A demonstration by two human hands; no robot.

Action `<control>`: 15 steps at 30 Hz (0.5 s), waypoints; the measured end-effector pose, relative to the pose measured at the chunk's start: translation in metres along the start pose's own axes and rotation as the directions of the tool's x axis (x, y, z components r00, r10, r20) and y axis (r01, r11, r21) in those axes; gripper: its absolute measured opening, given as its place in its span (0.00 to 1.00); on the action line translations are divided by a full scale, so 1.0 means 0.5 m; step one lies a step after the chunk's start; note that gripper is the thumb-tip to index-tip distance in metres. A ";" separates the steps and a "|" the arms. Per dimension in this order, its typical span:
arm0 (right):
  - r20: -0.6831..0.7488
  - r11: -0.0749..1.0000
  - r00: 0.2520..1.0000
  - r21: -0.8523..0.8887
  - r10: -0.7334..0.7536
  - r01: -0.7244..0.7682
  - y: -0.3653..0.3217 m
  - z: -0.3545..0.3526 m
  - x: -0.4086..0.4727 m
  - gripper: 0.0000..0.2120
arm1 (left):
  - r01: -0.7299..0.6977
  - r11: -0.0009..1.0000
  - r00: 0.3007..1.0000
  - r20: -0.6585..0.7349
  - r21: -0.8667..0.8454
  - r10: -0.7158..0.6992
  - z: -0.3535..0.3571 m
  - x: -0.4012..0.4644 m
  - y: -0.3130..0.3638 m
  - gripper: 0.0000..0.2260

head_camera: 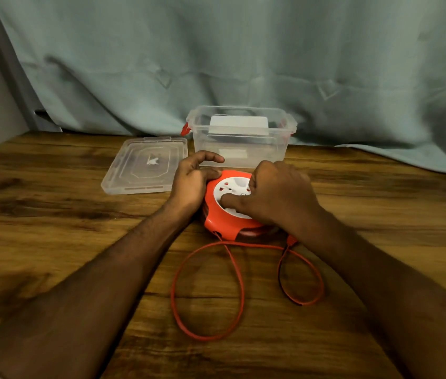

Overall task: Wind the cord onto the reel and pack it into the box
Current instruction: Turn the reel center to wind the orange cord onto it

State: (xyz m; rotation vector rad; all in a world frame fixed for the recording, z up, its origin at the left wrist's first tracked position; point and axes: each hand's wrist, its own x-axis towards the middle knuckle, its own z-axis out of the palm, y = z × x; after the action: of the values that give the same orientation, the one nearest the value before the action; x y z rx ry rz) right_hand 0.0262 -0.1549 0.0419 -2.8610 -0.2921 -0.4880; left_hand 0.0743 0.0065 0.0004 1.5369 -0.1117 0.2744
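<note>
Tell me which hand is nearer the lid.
Left. The left hand holds the reel beside the lid; the right hand is atop the reel, farther right.

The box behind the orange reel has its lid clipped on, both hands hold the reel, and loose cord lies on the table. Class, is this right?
No: the head view shows the box open, its lid flat on the table beside it. The left hand and right hand do hold the reel, with loose cord on the table.

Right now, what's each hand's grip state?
Left hand: grips the left rim of the round orange plastic cord reel.
Right hand: fingers curled on the reel's white centre disc, gripping it.
</note>
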 end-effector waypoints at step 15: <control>0.253 0.872 0.870 0.373 -0.424 0.316 0.090 -0.044 0.033 0.24 | 0.051 0.998 0.992 0.114 0.031 -0.055 -0.003 -0.005 0.011 0.14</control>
State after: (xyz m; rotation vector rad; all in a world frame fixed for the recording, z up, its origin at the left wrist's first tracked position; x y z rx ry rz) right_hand 0.0451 -0.2006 0.0595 -2.5474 -0.9134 -0.0071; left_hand 0.0704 0.0076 0.0053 1.5815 -0.1582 0.1457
